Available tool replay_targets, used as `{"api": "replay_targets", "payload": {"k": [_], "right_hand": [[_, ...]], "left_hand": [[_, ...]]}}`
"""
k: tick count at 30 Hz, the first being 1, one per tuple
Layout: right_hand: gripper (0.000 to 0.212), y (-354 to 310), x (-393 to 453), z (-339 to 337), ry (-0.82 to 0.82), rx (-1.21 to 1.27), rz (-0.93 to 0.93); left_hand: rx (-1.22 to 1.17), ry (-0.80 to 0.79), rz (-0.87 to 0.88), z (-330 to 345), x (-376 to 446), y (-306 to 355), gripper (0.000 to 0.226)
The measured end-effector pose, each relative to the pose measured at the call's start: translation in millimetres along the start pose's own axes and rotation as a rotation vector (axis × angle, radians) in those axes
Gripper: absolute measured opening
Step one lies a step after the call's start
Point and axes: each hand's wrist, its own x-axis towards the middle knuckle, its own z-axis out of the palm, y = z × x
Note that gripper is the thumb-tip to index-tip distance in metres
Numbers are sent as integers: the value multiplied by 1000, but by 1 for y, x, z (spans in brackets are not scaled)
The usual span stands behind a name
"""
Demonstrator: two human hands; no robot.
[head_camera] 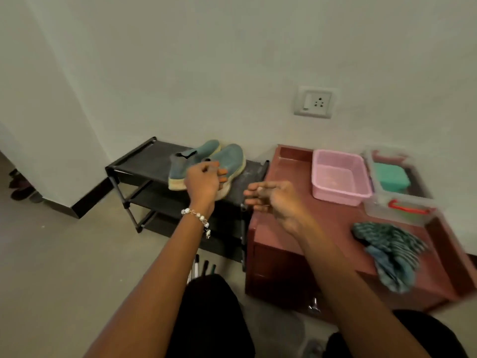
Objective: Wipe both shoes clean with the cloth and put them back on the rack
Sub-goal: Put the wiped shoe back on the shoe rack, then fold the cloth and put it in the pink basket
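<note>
Two teal slip-on shoes with pale soles, the left shoe [192, 157] and the right shoe [232, 158], stand side by side on the top shelf of a black shoe rack [134, 164]. My left hand [204, 182], with a bead bracelet at the wrist, hovers in front of the right shoe's heel. Its fingers are loosely curled and their tips show over the shoe, wrapped round nothing. My right hand [273, 200] floats between the rack and a reddish-brown low table [335, 223], fingers loosely bent and empty. A crumpled teal striped cloth [389, 251] lies on that table's right part.
On the table stand a pink plastic tub [340, 192] and clear plastic boxes [402, 210], one holding a green container [391, 179]. A wall socket [313, 102] sits above. Marker pens [200, 267] lie on the floor by my knee. Dark shoes [19, 187] sit at far left.
</note>
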Motion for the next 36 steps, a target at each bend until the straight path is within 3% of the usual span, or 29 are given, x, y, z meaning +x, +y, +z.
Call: {"api": "replay_targets", "payload": {"k": [3,7,9,12,14,16,18,20,24,28,30,32,36], "right_hand": [[22,1,-31,-60,145,-37,15],[22,13,-64,-133,363,-144,32],[22,26,-75,-161,534,-209,9],[20,43,-87,-196,854,-550,-16],[23,46,-87,-210,942,-693,22],[35,48,-81,-217,893,-864,129],[51,52,-74,-219,730,-974,318],[52,58,-67,-219,577,-1030,393],[38,55,-53,-215,610,-885,129],[41,39,-50,-197,456,-695,-161],[46,33,-53,-191,426,-640,-268],[47,29,-56,-188,397,-558,-321],[40,28,-52,-182,476,-524,-391]], "left_hand": [[45,-268,-54,43,-51,-11,17],[146,-504,-122,89,-99,-35,20],[198,-567,-124,103,-111,-44,19],[265,-624,-105,124,-125,-58,16],[311,-668,-72,136,-130,-67,13],[379,-690,-23,145,-133,-74,13],[440,-708,16,153,-132,-85,13],[495,-722,48,159,-131,-92,11],[624,-693,185,162,-129,-97,31],[525,-788,263,161,-122,-86,76],[605,-752,338,154,-113,-76,88],[609,-734,356,143,-107,-61,83],[252,-701,163,126,-104,-42,42]]}}
